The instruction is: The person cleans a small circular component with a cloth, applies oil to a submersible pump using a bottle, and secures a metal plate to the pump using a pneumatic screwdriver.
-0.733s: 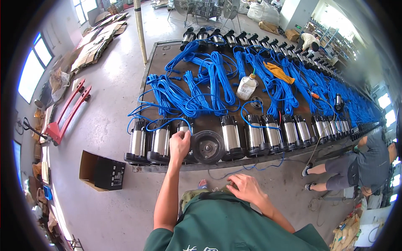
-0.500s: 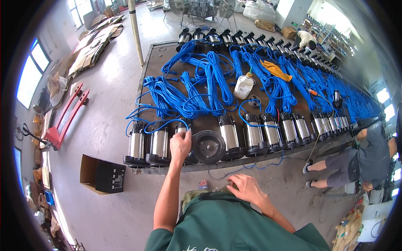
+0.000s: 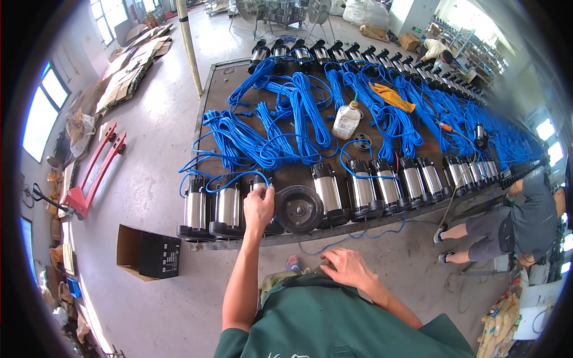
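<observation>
My left hand (image 3: 259, 207) is closed on the top end of a submersible pump (image 3: 261, 180), a steel cylinder with black ends. The hand and wrist hide most of its body. A blue cable (image 3: 239, 173) arches from the neighbouring pump (image 3: 228, 204) toward my fingers. Right of that hand lies a round black pump part (image 3: 298, 209), its flat face turned toward me. My right hand (image 3: 346, 266) hangs in front of my waist, away from the table, fingers loosely bent and apart, with nothing visible in them.
Coiled blue cables (image 3: 310, 113), a white bottle (image 3: 347, 121) and a yellow cloth (image 3: 391, 97) lie on the dark table (image 3: 280, 240). Pumps line both long edges. An open carton (image 3: 148, 253) and a red pallet truck (image 3: 89, 179) stand left. A co-worker (image 3: 525, 221) is at right.
Both hands keep nearly the same places. The view shifts slightly, and the person at the far right back has lowered their head a little.
</observation>
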The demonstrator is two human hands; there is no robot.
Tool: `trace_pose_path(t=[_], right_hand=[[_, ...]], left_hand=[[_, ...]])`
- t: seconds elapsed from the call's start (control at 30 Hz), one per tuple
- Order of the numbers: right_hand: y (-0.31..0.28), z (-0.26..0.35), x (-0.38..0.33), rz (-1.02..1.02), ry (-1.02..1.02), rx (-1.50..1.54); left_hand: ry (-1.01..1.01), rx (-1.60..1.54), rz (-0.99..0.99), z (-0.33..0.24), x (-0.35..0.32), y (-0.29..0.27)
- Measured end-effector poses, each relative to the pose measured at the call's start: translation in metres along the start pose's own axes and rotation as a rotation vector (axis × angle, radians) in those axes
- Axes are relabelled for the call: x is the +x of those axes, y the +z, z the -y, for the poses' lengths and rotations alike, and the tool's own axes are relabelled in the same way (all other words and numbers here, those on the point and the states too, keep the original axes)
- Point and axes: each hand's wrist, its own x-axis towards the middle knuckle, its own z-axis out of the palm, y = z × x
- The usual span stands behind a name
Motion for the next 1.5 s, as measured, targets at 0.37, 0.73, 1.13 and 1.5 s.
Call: trace_pose_path(t=[0.37,0.73,1.13,1.5], right_hand=[[0.004,0.000,0.001,0.010,0.002,0.017],[0.006,-0.001,0.000,0.054,-0.001,-0.012],[0.076,-0.134,-0.037,-0.114,0.318,0.167],[0.184,-0.248,-0.440,0.064,1.780,0.187]], left_hand=[[0.003,-0.024,-0.014,0.004,0.000,0.001],[0.009,-0.083,0.021,0.004,0.000,0.001],[0.193,-0.060,-0.137,-0.014,-0.005,-0.028],[0.208,-0.333,0.491,-0.071,-0.148,0.004]])
